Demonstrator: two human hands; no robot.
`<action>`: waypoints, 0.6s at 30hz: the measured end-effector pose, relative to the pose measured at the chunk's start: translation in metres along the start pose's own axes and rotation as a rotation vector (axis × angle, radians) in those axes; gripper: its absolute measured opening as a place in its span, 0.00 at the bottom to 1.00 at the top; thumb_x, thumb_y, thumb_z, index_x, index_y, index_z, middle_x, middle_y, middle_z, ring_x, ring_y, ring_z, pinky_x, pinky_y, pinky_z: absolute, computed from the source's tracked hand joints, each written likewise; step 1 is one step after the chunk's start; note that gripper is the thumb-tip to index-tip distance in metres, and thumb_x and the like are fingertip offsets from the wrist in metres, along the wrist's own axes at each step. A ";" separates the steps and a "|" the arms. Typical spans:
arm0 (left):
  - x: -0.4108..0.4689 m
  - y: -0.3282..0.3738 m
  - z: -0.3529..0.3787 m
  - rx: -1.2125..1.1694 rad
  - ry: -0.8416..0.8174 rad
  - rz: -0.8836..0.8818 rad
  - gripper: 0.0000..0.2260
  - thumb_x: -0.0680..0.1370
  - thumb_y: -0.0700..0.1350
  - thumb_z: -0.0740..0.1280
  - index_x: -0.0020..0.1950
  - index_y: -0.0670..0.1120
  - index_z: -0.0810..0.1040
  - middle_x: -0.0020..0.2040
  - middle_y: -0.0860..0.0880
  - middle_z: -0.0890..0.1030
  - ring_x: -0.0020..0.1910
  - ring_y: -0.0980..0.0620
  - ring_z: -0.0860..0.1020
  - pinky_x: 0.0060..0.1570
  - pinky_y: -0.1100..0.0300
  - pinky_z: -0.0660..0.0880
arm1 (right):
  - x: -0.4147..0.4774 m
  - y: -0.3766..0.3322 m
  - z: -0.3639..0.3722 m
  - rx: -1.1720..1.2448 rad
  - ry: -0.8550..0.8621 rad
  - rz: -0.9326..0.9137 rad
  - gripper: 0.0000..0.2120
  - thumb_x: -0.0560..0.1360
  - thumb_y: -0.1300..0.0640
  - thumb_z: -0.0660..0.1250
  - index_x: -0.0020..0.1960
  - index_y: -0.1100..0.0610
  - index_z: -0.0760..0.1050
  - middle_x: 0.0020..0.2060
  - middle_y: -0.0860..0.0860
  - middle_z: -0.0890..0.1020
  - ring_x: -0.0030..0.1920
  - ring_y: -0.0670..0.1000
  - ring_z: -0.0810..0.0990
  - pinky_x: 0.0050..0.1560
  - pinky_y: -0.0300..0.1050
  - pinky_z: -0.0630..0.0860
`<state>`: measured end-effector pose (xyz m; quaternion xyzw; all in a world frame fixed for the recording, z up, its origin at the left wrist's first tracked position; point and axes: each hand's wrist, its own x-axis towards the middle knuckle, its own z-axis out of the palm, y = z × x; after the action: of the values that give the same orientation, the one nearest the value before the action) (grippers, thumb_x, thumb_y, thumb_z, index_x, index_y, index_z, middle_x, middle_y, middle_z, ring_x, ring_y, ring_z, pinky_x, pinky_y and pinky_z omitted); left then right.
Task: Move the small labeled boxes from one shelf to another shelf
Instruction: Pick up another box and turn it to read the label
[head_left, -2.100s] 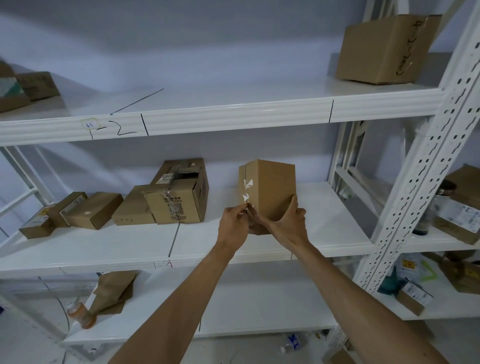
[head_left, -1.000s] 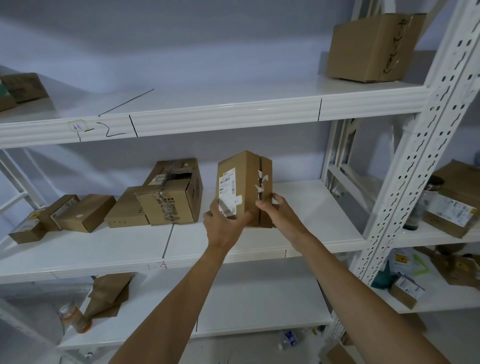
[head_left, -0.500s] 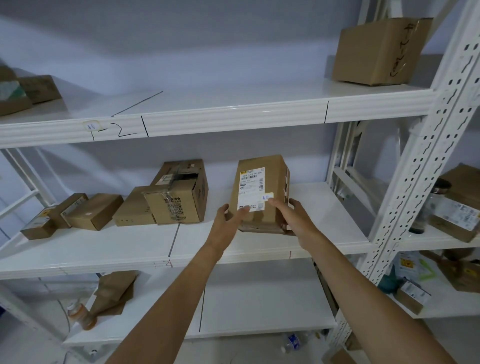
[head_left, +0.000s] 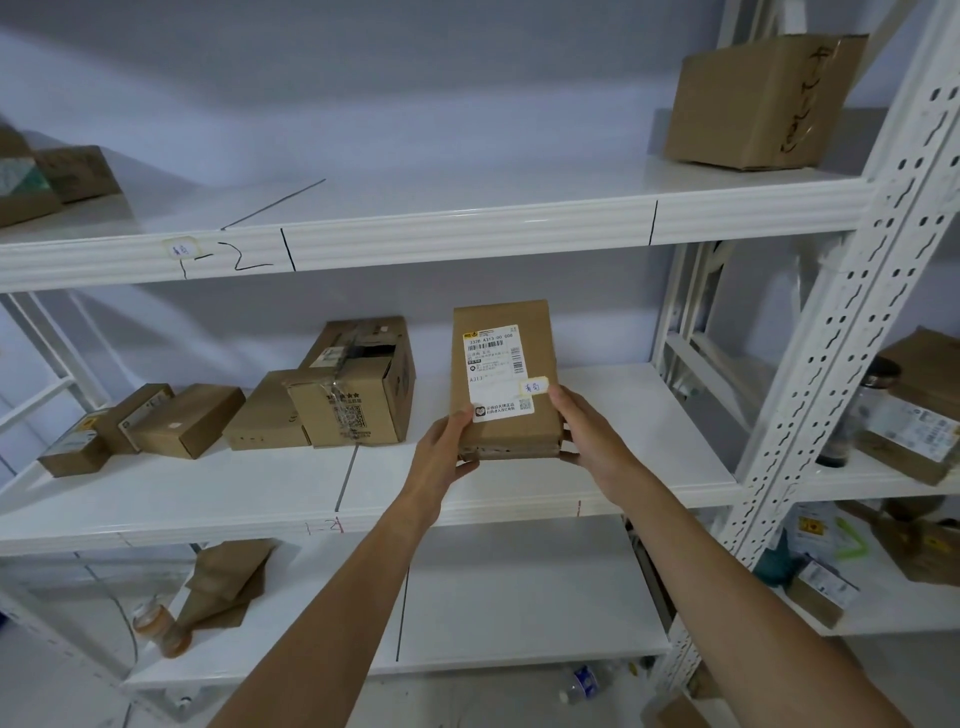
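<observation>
I hold a small brown cardboard box (head_left: 540, 332) in front of the middle shelf (head_left: 519, 499), its white shipping label facing me. My left hand (head_left: 444, 447) grips its lower left corner and my right hand (head_left: 584, 431) its lower right edge, thumb by a small yellow sticker. More small boxes lie on the middle shelf to the left: a taped carton (head_left: 358, 384), a flat box (head_left: 267, 413) and three smaller ones (head_left: 187, 418) near the far left. The upper shelf (head_left: 467, 228) is marked "1-2".
A larger carton (head_left: 753, 104) stands on the upper shelf at the right, and two boxes (head_left: 52, 176) at its left end. A perforated white upright (head_left: 852, 332) rises at the right, with packed shelves behind it. A brown bag and a jar (head_left: 166, 623) lie on the lower shelf.
I have turned the box in both hands so that its labelled face now points at me, and it has tipped from upright on its end to leaning back.
</observation>
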<state>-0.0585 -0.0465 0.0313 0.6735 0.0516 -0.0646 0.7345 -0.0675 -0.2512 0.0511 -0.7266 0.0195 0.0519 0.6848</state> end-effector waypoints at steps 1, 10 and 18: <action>0.000 -0.001 0.000 -0.001 -0.005 0.011 0.21 0.80 0.58 0.66 0.69 0.48 0.73 0.63 0.45 0.78 0.64 0.46 0.78 0.66 0.48 0.77 | -0.002 -0.001 0.002 -0.016 0.006 -0.001 0.23 0.79 0.31 0.56 0.70 0.36 0.70 0.60 0.39 0.81 0.61 0.44 0.78 0.59 0.48 0.75; -0.006 0.004 0.002 0.100 -0.109 0.093 0.25 0.82 0.58 0.63 0.79 0.59 0.64 0.73 0.54 0.75 0.73 0.51 0.69 0.75 0.43 0.62 | -0.004 0.008 0.004 -0.009 0.069 -0.137 0.17 0.81 0.34 0.53 0.70 0.28 0.67 0.62 0.31 0.80 0.62 0.33 0.77 0.61 0.37 0.70; -0.007 0.000 0.000 0.134 -0.109 0.070 0.26 0.80 0.62 0.62 0.79 0.64 0.64 0.74 0.54 0.74 0.76 0.50 0.67 0.76 0.41 0.62 | -0.005 0.021 0.010 0.034 0.104 -0.125 0.19 0.83 0.36 0.52 0.72 0.35 0.68 0.65 0.37 0.80 0.64 0.38 0.78 0.66 0.40 0.71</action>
<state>-0.0649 -0.0464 0.0328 0.7180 -0.0164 -0.0785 0.6914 -0.0750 -0.2432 0.0306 -0.7162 0.0105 -0.0294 0.6972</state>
